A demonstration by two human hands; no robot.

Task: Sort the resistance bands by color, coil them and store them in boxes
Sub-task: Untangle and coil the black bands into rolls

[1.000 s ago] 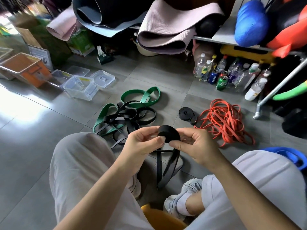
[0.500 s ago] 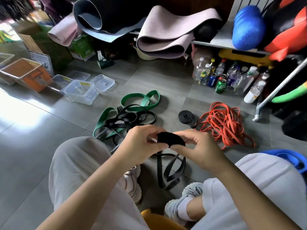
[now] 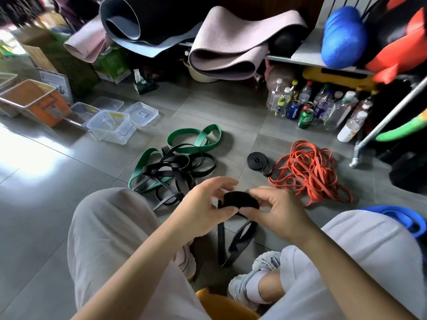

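**Both hands gripping a half-rolled black band above the floor**

A person is sitting on a yellow stool [image 3: 221, 303] with knees spread, and pale shoes [image 3: 254, 280] are resting on the grey tiled floor [image 3: 57, 204]. Between the knees, both hands are holding a black roll [image 3: 238, 199] of band in the air. The left hand [image 3: 203, 204] is gripping it from the left, with the thumb pressing against the near edge and the fingers arching over the top. The fingertips are blurred. The right hand [image 3: 277, 211] is pinching the roll's right side, with its fingers curling over the top and the thumb tucking in beneath. The unrolled end [image 3: 240, 241] of the same band is hanging down from the roll in a loop and reaching the floor between the shoes.

Beyond the hands, a tangle of loose black bands [image 3: 175, 167] is lying on the tiles, overlapping some green bands [image 3: 196, 137]. To the right of that tangle, a finished black coil [image 3: 256, 160] is lying flat, just beside a heap of orange bands [image 3: 309, 172].

Further left, clear boxes [image 3: 111, 125] are standing open on the floor with a lid [image 3: 142, 113] lying beside them. An orange box [image 3: 32, 100] is sitting past those. At the back, bottles and cans [image 3: 307, 107] are standing under a shelf, and rolled mats [image 3: 235, 47] and a blue ball [image 3: 342, 40] are resting on it.
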